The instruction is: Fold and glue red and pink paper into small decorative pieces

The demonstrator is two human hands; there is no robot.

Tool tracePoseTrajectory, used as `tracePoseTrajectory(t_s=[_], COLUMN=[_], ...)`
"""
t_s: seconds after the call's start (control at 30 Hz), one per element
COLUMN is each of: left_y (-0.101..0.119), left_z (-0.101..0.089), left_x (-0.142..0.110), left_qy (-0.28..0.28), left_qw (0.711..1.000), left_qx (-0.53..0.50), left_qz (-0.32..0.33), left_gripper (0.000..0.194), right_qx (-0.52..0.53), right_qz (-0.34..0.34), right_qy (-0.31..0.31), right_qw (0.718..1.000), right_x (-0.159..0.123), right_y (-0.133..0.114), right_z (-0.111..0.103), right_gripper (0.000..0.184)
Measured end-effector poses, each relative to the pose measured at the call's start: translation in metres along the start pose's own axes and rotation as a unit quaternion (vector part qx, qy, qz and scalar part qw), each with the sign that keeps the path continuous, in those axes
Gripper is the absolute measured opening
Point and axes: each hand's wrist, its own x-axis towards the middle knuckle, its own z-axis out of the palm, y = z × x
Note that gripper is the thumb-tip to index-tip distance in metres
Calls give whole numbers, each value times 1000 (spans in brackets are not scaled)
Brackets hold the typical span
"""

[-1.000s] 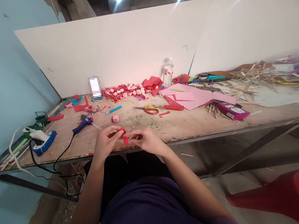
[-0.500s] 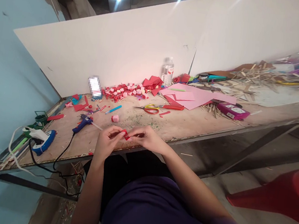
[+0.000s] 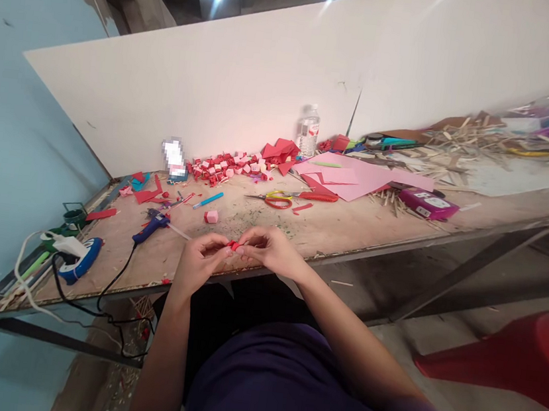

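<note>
Between my two hands is a small piece of red paper (image 3: 234,246), partly hidden by the fingertips. My left hand (image 3: 200,258) pinches its left side, and my right hand (image 3: 269,251) pinches its right side. Both hands hover just above the front edge of the table. Beyond them lies a small pink and red paper cube (image 3: 211,216). To the left of my left hand rests a blue hot glue gun (image 3: 151,228), its clear glue stick pointing toward the fingers.
Scissors (image 3: 279,200), a blue pen (image 3: 208,201) and a heap of paper cubes (image 3: 224,167) lie farther back. A water bottle (image 3: 308,131) stands near pink paper sheets (image 3: 348,178). At left is a blue power strip (image 3: 81,262) with cords; a red stool (image 3: 516,355) stands at right.
The red paper has turned between my fingers and now looks flatter. My right hand has shifted slightly, its fingertips closer to the left ones. The table items stay put.
</note>
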Motion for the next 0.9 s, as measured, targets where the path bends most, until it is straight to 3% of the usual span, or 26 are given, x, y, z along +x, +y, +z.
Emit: tracePoseTrajectory(t_s=[0.27,0.6,0.7,0.9], left_y=[10,2,2,4], left_z=[-2,-1,-2,-2], left_x=[-4,-2,-2,-2], left_qy=[-48,-1,24,10], left_qw=[999,1000,999,999], left_qx=[14,-5,-13,-10], left_qz=[21,14,20,40], left_gripper=[18,21,20,18], right_qx=[-32,-45,-52,-80], right_qz=[-28,-28,-17,-45], right_qy=[18,51,32,15], right_qw=[999,997,998,996], right_x=[-2,-3,-5,-5], right_y=[-4,-7,-8,-5], right_z=[2,5,5,5], right_gripper=[29,32,35,30])
